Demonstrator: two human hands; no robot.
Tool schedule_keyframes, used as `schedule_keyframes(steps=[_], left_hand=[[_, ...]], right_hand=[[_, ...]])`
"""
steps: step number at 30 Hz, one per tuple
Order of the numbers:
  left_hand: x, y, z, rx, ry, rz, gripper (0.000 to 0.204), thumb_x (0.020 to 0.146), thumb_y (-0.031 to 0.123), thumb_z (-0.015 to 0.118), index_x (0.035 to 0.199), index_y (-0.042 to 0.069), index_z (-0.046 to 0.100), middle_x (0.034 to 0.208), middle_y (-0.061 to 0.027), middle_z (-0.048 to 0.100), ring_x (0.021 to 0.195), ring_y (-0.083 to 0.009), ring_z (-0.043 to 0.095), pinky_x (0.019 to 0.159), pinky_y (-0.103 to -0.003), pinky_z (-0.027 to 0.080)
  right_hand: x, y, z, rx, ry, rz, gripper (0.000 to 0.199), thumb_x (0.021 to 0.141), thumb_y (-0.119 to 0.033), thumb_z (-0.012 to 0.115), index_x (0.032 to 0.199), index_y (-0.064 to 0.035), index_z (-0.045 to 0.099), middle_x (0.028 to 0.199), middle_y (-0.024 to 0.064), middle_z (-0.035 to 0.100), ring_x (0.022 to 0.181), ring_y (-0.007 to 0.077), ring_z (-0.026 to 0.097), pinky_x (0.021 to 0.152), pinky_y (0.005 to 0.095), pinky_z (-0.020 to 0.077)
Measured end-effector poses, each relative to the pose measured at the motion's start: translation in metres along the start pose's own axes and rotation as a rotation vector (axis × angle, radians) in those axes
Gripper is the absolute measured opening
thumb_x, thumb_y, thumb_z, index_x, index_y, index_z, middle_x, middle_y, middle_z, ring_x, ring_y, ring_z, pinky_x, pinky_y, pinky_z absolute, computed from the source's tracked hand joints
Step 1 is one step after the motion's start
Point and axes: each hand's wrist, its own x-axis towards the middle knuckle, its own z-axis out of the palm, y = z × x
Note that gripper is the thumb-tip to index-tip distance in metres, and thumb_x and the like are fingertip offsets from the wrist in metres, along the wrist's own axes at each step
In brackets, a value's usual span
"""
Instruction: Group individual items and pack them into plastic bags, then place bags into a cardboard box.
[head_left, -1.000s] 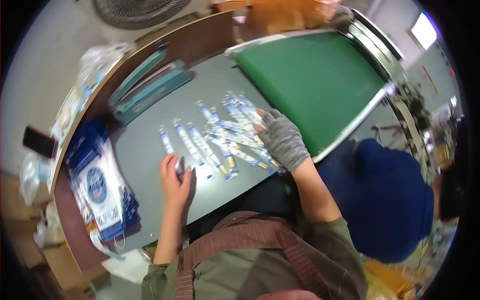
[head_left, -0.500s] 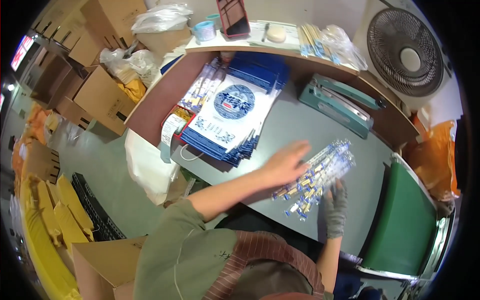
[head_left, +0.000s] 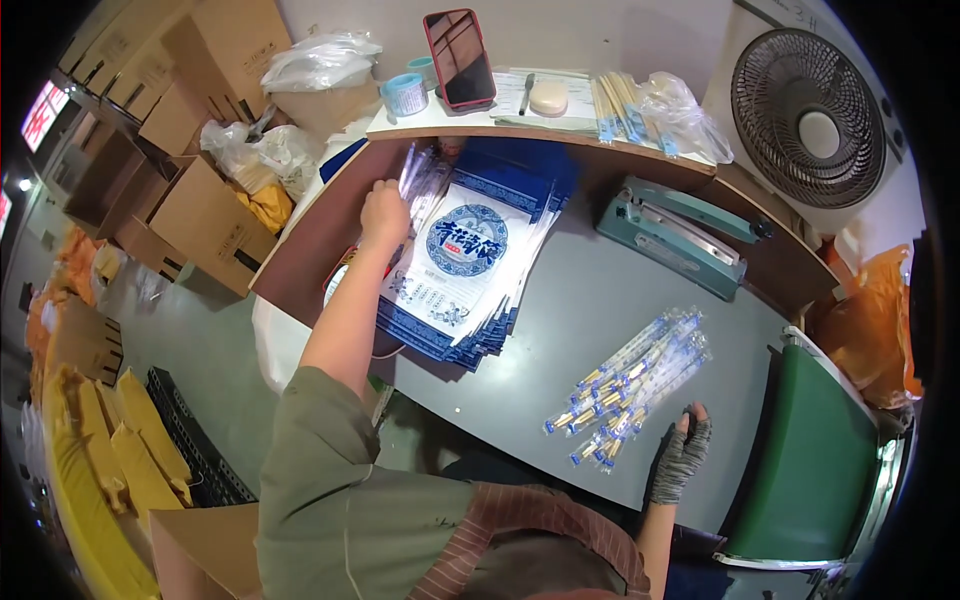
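Note:
My left hand (head_left: 385, 215) reaches to the back left of the grey tabletop. Its fingers are curled at a bunch of slim clear-wrapped sticks (head_left: 425, 180), some standing up beside the fingertips; the exact grip is partly hidden. Next to it lies a stack of blue-and-white printed bags (head_left: 468, 240). Toward the front right, a loose pile of wrapped sticks with blue ends (head_left: 630, 385) lies on the table, touched by neither hand. My right hand (head_left: 682, 458), in a grey fingerless glove, rests beside this pile, its fingers loosely bent and nothing in them.
A green hand-operated bag sealer (head_left: 675, 238) stands at the back right. On the shelf are a phone (head_left: 460, 60), tape rolls (head_left: 405, 95) and paper-banded sticks (head_left: 620, 105). A fan (head_left: 812, 118) stands behind, a green board (head_left: 805, 455) at right, cardboard boxes (head_left: 205, 200) at left.
My left hand has left the pile of wrapped sticks and swung far left to the sticks beside the bags. My right hand has drawn slightly away from the pile, which stays put.

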Motion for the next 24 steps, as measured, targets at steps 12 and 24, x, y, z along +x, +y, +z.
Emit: schedule_keyframes(steps=[12,24], left_hand=[[-0.095,0.098,-0.107,-0.677,-0.263,0.272,0.021,0.09,0.016,0.061,0.103,0.001,0.055,0.093,-0.0151,0.063,0.081,-0.0292,0.061,0.074,-0.04,0.048],[-0.275,0.242,-0.069,-1.611,-1.185,-0.168,0.026,0.099,0.022,0.051,0.111,0.0,0.058,0.088,-0.0031,0.061,0.068,-0.0057,0.053,0.054,-0.02,0.042]], right_hand=[[-0.012,-0.042,-0.011,-0.153,0.121,-0.233,0.028,0.092,-0.008,0.051,0.119,-0.0019,0.055,0.106,0.0097,0.058,0.092,0.0178,0.054,0.083,0.0312,0.045],[-0.005,-0.077,0.014,0.718,-0.116,0.336,0.024,0.094,-0.024,0.059,0.108,-0.0043,0.06,0.08,-0.0001,0.059,0.073,0.0074,0.054,0.067,0.0225,0.0458]])
